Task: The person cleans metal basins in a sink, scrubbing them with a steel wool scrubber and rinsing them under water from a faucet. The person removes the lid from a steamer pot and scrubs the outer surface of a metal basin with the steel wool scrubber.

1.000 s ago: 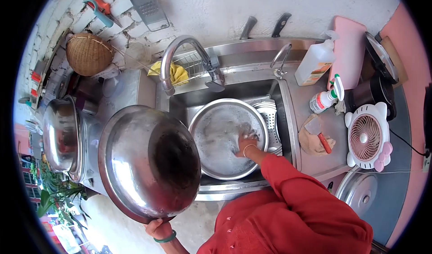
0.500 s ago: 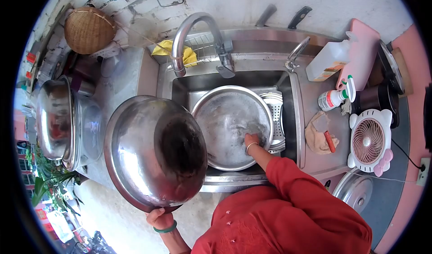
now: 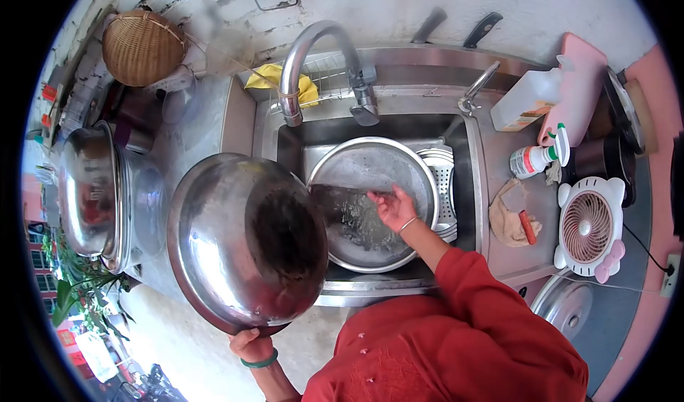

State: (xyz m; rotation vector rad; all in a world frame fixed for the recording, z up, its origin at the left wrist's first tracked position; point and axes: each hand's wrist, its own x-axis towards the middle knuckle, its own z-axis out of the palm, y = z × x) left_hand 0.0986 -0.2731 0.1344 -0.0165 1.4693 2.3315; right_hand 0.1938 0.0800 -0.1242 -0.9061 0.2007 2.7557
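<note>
My left hand (image 3: 251,346) grips the lower rim of a large stainless steel basin (image 3: 214,241). The basin stands tilted left of the sink, its shiny outer side toward me, with a dark patch (image 3: 288,231) on it. Over a second, round metal basin (image 3: 335,256) in the sink (image 3: 467,209) is my right hand (image 3: 395,208), palm turned up and fingers loosely apart, holding nothing. Splashing water (image 3: 360,220) shows in the sink basin, beside my fingers. Slotted white ware (image 3: 443,181) sits partly hidden behind that basin's right side.
The curved faucet (image 3: 291,81) arches over the sink's back edge. At right are a spray bottle (image 3: 534,161), a cloth (image 3: 504,220), a fan (image 3: 590,224) and a large jug (image 3: 524,101). A pot (image 3: 85,188) stands at left, below a woven basket (image 3: 142,49).
My right hand has come up out of the water and turned palm up, and water now splashes left of it. My left hand still holds the tilted basin in nearly the same place.
</note>
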